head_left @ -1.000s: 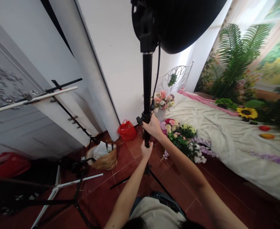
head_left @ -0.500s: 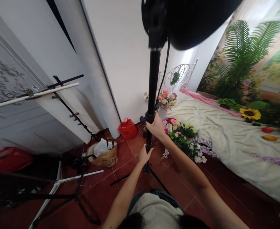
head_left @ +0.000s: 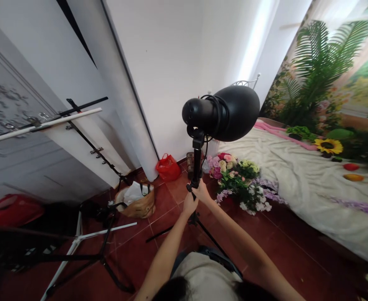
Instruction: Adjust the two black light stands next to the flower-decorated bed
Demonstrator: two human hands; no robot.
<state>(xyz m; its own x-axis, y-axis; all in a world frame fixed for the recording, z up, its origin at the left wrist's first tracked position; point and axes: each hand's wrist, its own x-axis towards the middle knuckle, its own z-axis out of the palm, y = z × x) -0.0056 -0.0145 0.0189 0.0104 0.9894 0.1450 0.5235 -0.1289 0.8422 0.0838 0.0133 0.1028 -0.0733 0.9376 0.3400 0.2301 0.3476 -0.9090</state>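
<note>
A black light stand point(head_left: 197, 163) rises from the floor in front of me. On its top sits a black lamp point(head_left: 234, 113) with a cable coiled round it, its wide end facing right. My left hand point(head_left: 190, 203) is wrapped round the lower part of the pole. Just above and touching it, my right hand point(head_left: 202, 191) grips the stand at its clamp collar. The fingers of both hands are partly hidden by the pole. Below them, the stand's dark legs spread over the red tiles.
Flower bunches point(head_left: 231, 175) lie right of the stand, beside a bed point(head_left: 297, 179) with a cream cover. A red bag point(head_left: 168, 168) and a wicker basket point(head_left: 143, 205) stand left. Farther left are a white tripod point(head_left: 77, 238) and a crossbar point(head_left: 77, 115) with clips.
The lamp and upper pole have dropped a long way, sliding down toward the lower section. My right hand has come down with the collar to meet my left hand, which has barely moved.
</note>
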